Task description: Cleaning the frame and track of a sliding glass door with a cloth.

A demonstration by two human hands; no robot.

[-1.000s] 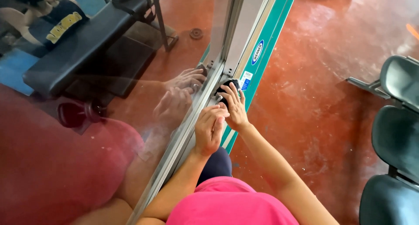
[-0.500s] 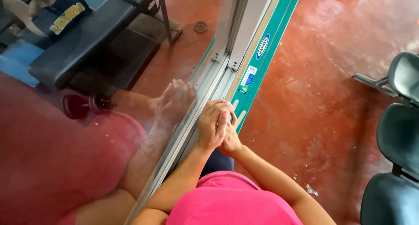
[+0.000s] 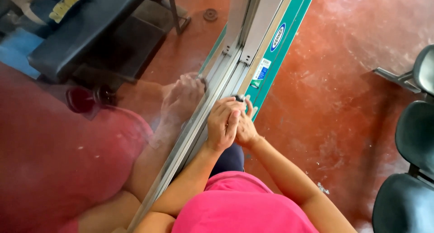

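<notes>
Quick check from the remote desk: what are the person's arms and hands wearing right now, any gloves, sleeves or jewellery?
Both hands, left hand and right hand, are bare, no gloves. Forearms are uncovered to the elbow, no watch or bracelet showing. A pink top covers the torso.

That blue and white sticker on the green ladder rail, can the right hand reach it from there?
Probably yes. The right hand is already against the green ladder rail, and the sticker sits just up the rail with nothing between them.

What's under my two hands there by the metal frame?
A small dark object peeks out past the left hand and right hand, against the metal frame. The hands cover the rest.
</notes>
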